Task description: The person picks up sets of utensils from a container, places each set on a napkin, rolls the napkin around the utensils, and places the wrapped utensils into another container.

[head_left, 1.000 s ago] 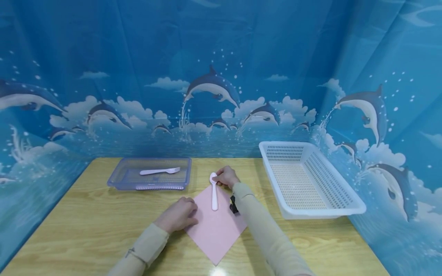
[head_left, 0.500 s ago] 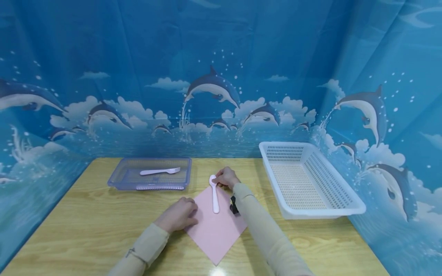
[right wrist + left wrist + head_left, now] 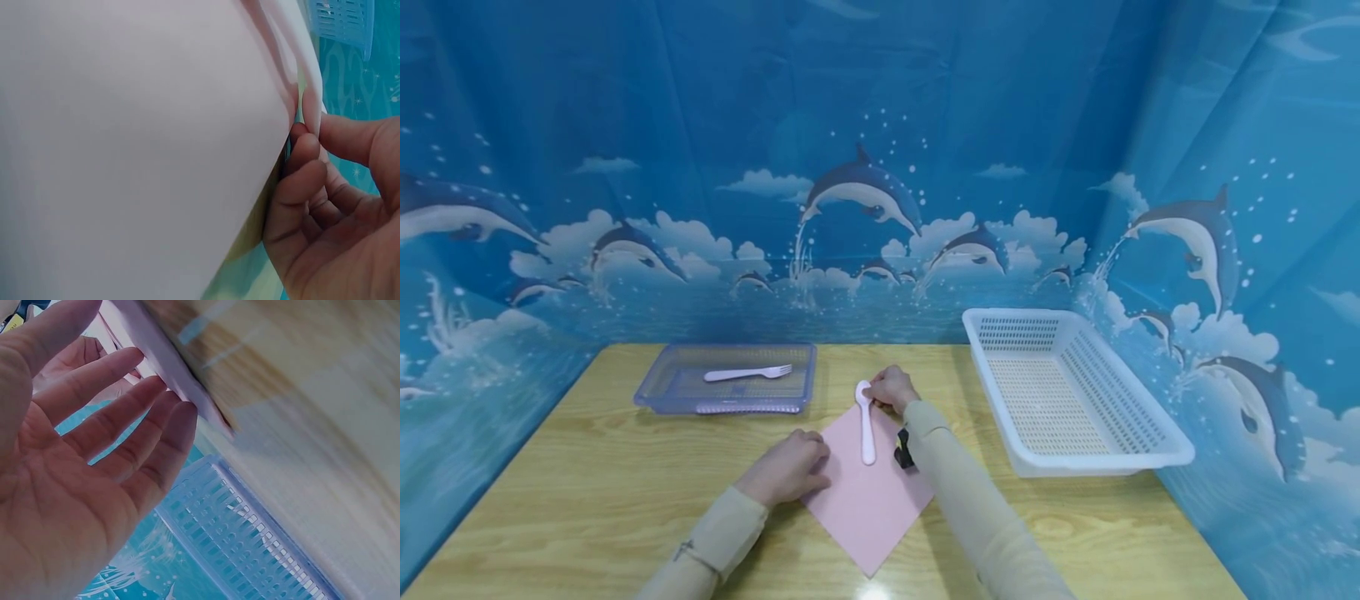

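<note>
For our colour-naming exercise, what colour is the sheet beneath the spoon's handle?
Pink; the sheet shows best in the head view.

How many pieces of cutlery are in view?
2: a pale plastic fork in the purple plastic basket, and a pale plastic spoon in the right hand, handle over the square pink sheet.

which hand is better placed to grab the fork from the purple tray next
Probably the left hand: it holds nothing and, like the purple tray and the fork, is left of the spoon, which the right hand pinches.
</note>
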The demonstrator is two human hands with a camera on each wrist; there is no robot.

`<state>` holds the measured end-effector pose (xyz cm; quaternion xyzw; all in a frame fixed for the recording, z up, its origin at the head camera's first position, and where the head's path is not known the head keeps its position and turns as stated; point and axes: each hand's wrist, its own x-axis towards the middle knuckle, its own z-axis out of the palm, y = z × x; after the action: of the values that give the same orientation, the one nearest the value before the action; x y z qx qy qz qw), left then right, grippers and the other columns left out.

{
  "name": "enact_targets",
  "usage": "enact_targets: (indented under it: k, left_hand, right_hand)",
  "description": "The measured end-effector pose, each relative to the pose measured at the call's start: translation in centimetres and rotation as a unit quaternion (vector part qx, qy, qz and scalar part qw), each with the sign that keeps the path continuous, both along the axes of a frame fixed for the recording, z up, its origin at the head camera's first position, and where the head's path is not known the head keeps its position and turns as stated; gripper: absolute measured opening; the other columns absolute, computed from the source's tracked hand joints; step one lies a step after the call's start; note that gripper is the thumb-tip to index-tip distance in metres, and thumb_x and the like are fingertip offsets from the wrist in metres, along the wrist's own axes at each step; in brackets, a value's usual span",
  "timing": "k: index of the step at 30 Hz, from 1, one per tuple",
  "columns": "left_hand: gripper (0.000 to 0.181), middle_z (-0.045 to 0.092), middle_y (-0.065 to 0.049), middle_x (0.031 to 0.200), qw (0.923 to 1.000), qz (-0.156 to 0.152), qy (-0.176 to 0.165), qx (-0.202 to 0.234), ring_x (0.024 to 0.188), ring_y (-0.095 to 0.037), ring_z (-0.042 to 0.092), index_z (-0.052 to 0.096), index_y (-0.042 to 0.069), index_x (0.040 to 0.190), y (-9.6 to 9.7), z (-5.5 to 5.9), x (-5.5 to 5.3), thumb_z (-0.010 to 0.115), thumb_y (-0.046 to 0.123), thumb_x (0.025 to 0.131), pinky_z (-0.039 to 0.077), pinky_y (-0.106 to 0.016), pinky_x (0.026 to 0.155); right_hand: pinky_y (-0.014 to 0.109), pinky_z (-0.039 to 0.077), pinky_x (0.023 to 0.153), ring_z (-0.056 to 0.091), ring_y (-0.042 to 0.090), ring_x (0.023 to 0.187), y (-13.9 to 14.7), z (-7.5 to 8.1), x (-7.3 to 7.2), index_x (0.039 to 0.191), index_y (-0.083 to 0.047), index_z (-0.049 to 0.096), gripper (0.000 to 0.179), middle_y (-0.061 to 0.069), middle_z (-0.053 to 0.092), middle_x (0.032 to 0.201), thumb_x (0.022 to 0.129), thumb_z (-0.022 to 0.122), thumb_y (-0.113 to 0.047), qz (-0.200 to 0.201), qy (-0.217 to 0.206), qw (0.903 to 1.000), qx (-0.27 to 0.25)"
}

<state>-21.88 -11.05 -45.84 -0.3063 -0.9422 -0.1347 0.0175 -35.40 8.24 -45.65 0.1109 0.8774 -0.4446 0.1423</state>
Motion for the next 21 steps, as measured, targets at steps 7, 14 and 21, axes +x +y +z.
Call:
enact_targets:
  k: [7,14,21]
  left_hand:
    - [0.027,0.066,-0.008,0.090,1.0000,0.001,0.000,0.000,0.076,-0.018,0.055,0.059,0.012,0.069,-0.02,0.17,0.15,0.082,0.024,0.076,0.051,-0.033,0.067]
    - [0.024,0.068,-0.012,0.096,1.0000,0.002,-0.005,0.000,0.082,-0.023,0.060,0.062,0.011,0.073,-0.04,0.24,0.25,0.082,0.024,0.076,0.054,-0.038,0.074]
    - [0.022,0.068,-0.012,0.096,1.0000,0.004,-0.009,-0.001,0.083,-0.023,0.060,0.065,0.009,0.077,-0.04,0.20,0.26,0.082,0.023,0.076,0.055,-0.038,0.075]
  right_hand:
    - [0.022,0.040,0.043,0.048,0.011,0.049,0.03,-0.34,-0.17,0.103,-0.002,0.070,0.017,0.005,0.061,0.064,0.088,0.070,-0.010,-0.008,0.015,0.9998,-0.010]
    - [0.024,0.039,0.042,0.045,0.011,0.048,0.17,-0.60,0.12,0.096,-0.004,0.069,0.015,0.003,0.058,0.063,0.087,0.073,-0.015,0.008,0.040,0.9990,0.017]
    - [0.023,0.041,0.043,0.048,0.011,0.050,0.21,-0.77,0.05,0.095,-0.006,0.067,0.016,0.004,0.061,0.067,0.086,0.074,-0.018,0.007,0.043,0.9982,0.041]
